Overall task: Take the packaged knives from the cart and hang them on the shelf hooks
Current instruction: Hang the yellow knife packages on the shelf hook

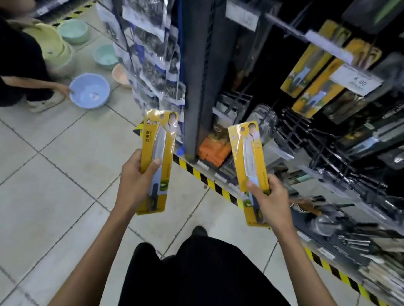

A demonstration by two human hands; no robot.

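Two yellow-carded knives, one per hand, both off the hooks and held over the aisle floor in front of the shelf. Left packaged knife [160, 136] was upright, blade end up, handle end down. Left hand [135, 184] clamped on its lower half: thumb across the front, fingers wrapped behind. Right packaged knife [248, 153] tilted slightly, top leaning left. Right hand [273, 204] gripped its lower part the same way, thumb on the front face, fingers curled behind the card. The two packs were apart, not touching.

Far right, matching yellow packs [319, 72] already hung on the shelf, a white price tag [355, 79] just in front. Hooks [284, 27] were motion-blurred; probably bare pegs, hard to say. Black-yellow hazard tape [208, 181] ran along the shelf base. Far left, another person crouched, one hand on a blue basin [90, 90].
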